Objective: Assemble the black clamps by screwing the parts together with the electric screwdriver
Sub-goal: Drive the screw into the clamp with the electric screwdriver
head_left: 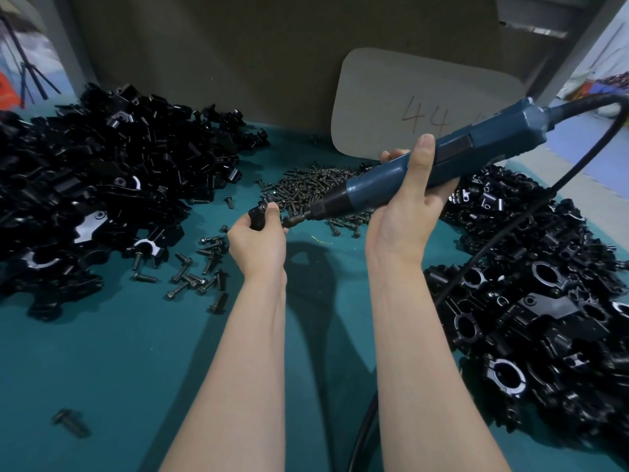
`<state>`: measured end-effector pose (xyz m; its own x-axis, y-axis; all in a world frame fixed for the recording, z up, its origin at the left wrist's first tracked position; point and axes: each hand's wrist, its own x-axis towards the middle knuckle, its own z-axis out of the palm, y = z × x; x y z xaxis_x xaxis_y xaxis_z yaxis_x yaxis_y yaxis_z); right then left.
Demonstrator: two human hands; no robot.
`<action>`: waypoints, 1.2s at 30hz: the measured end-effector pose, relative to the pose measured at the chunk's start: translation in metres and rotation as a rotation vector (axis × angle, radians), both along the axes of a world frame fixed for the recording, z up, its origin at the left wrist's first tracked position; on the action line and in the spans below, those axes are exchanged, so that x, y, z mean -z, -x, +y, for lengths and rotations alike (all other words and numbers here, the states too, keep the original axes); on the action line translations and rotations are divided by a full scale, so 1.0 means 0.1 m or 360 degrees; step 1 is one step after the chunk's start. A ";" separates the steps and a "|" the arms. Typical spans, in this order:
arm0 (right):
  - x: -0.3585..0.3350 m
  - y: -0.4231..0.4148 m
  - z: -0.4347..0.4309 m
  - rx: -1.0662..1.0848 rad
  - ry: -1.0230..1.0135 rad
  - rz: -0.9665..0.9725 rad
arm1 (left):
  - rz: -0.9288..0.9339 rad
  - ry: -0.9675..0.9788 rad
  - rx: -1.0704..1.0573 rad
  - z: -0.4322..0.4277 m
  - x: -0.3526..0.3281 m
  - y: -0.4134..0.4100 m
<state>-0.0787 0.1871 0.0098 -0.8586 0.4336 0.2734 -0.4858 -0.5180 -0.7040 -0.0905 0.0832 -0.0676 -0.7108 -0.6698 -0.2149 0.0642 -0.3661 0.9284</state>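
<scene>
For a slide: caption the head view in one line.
Left hand holds a clamp; right hand points the screwdriver at it, screws heaped behind.

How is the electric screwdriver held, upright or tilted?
Tilted: the right hand grips the electric screwdriver, tip low at the clamp part in the left hand, cord end high.

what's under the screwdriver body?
Loose screws heaped on the teal table lie beneath the electric screwdriver. The right hand and tool body cover the heap's right edge, so its extent there is hidden.
</scene>
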 end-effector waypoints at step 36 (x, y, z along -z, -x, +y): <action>-0.05 0.03 0.26 -0.0068 0.0259 -0.0053 | -0.0063 -0.0002 0.0133 0.00 -0.05 -0.03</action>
<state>-0.0820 0.2128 0.0148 -0.8847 0.4326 0.1735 -0.4384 -0.6461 -0.6248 -0.0876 0.0833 -0.0626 -0.7549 -0.6083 -0.2450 -0.0034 -0.3699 0.9290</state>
